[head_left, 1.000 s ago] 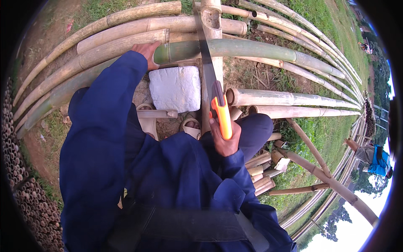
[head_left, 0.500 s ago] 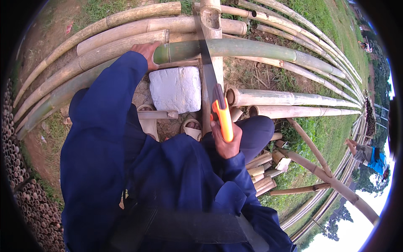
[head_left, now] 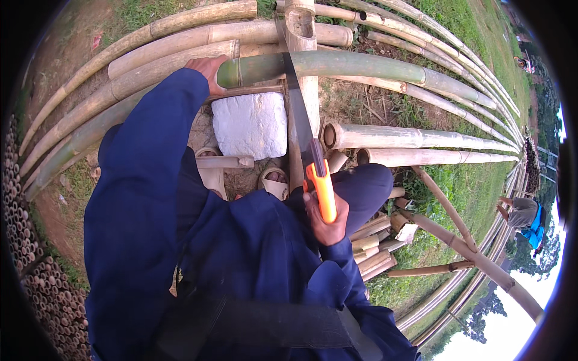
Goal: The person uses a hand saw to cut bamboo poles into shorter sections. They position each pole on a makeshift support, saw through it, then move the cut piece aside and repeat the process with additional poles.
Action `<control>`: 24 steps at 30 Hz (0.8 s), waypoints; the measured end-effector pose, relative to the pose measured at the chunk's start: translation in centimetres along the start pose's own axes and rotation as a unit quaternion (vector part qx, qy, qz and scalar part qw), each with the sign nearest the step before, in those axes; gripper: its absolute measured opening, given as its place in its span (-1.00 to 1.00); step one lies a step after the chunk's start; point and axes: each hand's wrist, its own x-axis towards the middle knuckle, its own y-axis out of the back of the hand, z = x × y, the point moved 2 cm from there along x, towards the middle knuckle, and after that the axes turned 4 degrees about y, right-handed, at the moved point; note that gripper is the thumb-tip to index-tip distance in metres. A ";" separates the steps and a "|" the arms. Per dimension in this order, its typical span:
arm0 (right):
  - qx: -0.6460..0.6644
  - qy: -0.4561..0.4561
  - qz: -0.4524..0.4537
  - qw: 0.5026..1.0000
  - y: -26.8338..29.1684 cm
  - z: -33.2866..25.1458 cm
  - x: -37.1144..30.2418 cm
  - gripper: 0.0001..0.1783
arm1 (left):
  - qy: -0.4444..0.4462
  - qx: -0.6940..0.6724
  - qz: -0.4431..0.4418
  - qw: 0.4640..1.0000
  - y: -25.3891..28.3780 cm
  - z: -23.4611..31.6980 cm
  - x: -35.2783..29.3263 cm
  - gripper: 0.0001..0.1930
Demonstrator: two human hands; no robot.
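The right hand (head_left: 328, 219) is clenched around the orange handle of a handsaw (head_left: 304, 141), whose blade runs straight ahead from the grip and crosses the green bamboo pole (head_left: 361, 66) near its cut end. The pole's long axis lies crosswise to the blade. The left hand (head_left: 208, 69) grasps the pole's end, just left of the blade.

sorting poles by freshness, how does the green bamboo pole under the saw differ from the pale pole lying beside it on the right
The green bamboo pole is fresh green; the pale pole is dry tan. The green one rests raised across an upright post, with the saw on it and the left hand at its end; the pale one lies untouched. Both are long, jointed and hollow-ended.
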 end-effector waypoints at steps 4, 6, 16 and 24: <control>0.040 -0.015 0.078 0.996 1.6 -0.3 -5.7 -0.62 | 0.005 0.005 0.006 1.000 -1.0 0.6 0.5 -0.15; 0.004 -0.004 0.015 1.000 0.5 0.3 0.3 -0.73 | 0.009 0.011 0.008 1.000 -0.8 1.0 1.1 -0.15; 0.029 0.001 0.070 0.997 1.0 0.6 -5.3 -0.64 | 0.004 -0.025 -0.006 1.000 0.0 0.1 1.4 -0.22; 0.049 0.094 0.036 0.994 -4.1 1.5 10.6 -0.79 | -0.035 -0.070 -0.002 0.997 0.4 -0.1 2.1 -0.28</control>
